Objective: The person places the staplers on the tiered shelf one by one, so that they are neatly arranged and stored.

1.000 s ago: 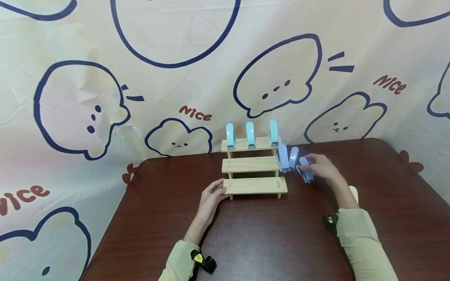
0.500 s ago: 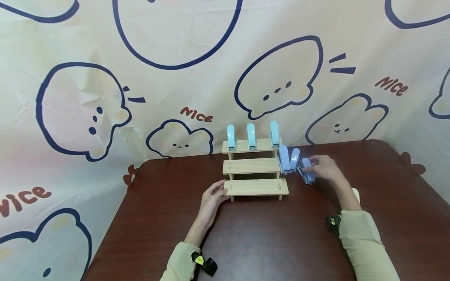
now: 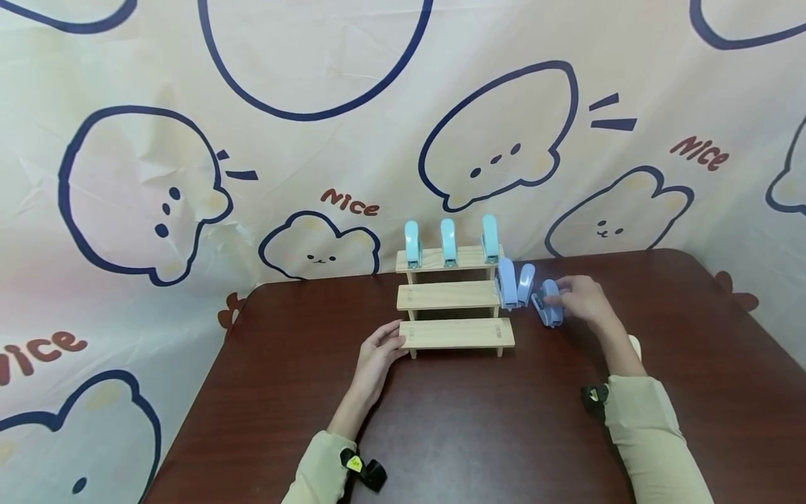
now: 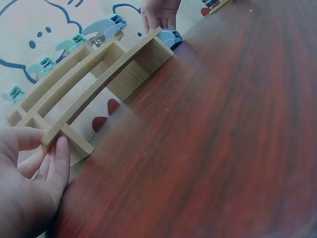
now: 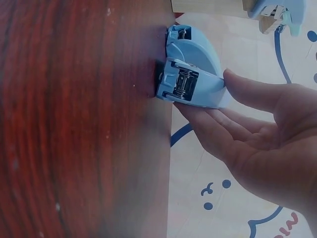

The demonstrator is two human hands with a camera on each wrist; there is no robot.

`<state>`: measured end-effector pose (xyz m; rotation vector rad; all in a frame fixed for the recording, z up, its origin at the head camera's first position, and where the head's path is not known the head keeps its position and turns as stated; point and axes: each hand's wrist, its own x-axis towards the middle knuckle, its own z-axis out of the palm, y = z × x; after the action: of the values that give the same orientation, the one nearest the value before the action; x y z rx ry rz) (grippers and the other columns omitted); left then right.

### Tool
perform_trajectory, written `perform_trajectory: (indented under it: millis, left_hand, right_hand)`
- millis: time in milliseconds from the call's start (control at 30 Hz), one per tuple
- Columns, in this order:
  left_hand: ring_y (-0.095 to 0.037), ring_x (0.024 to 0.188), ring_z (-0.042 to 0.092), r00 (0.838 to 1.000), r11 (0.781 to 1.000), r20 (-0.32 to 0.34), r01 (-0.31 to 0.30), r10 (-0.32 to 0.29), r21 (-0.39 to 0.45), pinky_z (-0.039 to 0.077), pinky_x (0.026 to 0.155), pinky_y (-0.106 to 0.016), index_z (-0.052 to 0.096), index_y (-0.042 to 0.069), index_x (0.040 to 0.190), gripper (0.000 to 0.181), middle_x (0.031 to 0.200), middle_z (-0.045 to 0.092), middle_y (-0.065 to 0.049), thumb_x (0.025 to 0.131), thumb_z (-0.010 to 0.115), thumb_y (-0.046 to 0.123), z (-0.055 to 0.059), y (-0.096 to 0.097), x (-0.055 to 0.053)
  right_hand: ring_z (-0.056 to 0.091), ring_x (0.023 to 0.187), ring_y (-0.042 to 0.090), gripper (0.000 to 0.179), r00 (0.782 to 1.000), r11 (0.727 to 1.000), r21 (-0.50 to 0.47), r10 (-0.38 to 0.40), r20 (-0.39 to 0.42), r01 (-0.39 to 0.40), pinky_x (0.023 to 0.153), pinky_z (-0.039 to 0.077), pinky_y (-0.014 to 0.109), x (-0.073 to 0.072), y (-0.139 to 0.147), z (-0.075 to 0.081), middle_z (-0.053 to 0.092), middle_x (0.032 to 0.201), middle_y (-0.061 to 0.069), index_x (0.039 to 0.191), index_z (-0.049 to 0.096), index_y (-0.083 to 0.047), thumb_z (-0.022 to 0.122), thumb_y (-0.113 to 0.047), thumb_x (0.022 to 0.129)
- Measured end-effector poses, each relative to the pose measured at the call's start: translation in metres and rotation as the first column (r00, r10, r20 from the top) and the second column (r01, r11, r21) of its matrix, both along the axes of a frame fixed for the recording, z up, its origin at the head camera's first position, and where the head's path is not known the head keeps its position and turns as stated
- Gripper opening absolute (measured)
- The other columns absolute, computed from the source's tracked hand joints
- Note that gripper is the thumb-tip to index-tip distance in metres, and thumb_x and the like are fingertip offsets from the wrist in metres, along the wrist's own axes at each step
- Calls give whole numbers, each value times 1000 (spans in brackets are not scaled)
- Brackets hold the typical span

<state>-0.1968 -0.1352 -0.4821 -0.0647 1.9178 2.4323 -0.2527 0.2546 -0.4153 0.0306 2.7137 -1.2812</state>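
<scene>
A three-step wooden stand (image 3: 448, 297) sits on the brown table. My left hand (image 3: 376, 360) holds the left end of its front step, thumb and fingers pinching the board (image 4: 106, 77) in the left wrist view. To the right of the stand, my right hand (image 3: 584, 302) pinches a blue spring clip (image 3: 549, 305) that stands on the table; its dark coil spring (image 5: 186, 84) shows in the right wrist view. Beside it stands another blue clip (image 3: 525, 285). One more blue clip (image 3: 506, 283) is at the right end of the middle step.
Three light teal clips (image 3: 448, 242) stand in a row on the top step. Behind the table (image 3: 478, 434) hangs a pale cloth (image 3: 352, 161) with cartoon drawings. A whitish object (image 3: 634, 346) is partly hidden behind my right wrist.
Both hands stay almost where they were, the left on the stand and the right at the blue clip. The whole head view shifts only slightly.
</scene>
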Motion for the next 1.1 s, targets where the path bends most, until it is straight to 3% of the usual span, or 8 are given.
perform_trajectory:
  millis: [267, 500, 833, 1100]
  left_hand:
    - [-14, 100, 67, 1000, 1000, 1, 12, -12, -14, 56, 84, -26, 52, -10, 143, 47, 132, 61, -23, 99, 62, 1, 1, 1, -2]
    - [-14, 98, 67, 1000, 1000, -5, 8, -8, 1, 57, 83, -26, 52, -12, 143, 47, 130, 62, -23, 98, 61, 0, 0, 0, -2]
    - [-15, 99, 66, 1000, 1000, -2, 10, -10, -14, 56, 84, -26, 52, -11, 143, 47, 130, 61, -22, 99, 61, 1, 1, 0, -2]
    - [-14, 98, 66, 1000, 1000, 2, 12, -12, -25, 56, 84, -26, 51, -11, 144, 48, 127, 63, -20, 99, 62, 3, 1, 0, -2]
  right_hand:
    - [65, 100, 40, 51, 998, 999, 11, -37, -43, 38, 83, 59, 47, -1, 2, 2, 60, 126, 37, 137, 51, 20, 63, -14, 101]
    - [63, 108, 43, 53, 997, 994, -70, -82, -12, 81, 91, 58, 51, 2, 4, 5, 56, 131, 37, 140, 48, 20, 60, -16, 103]
    - [61, 110, 42, 55, 987, 976, -157, -156, -35, 148, 88, 60, 41, 5, 8, 14, 53, 136, 36, 145, 46, 16, 59, -21, 105]
    - [61, 114, 43, 59, 982, 961, -217, -182, -40, 170, 101, 53, 54, 10, 9, 25, 54, 137, 35, 147, 45, 14, 59, -26, 105]
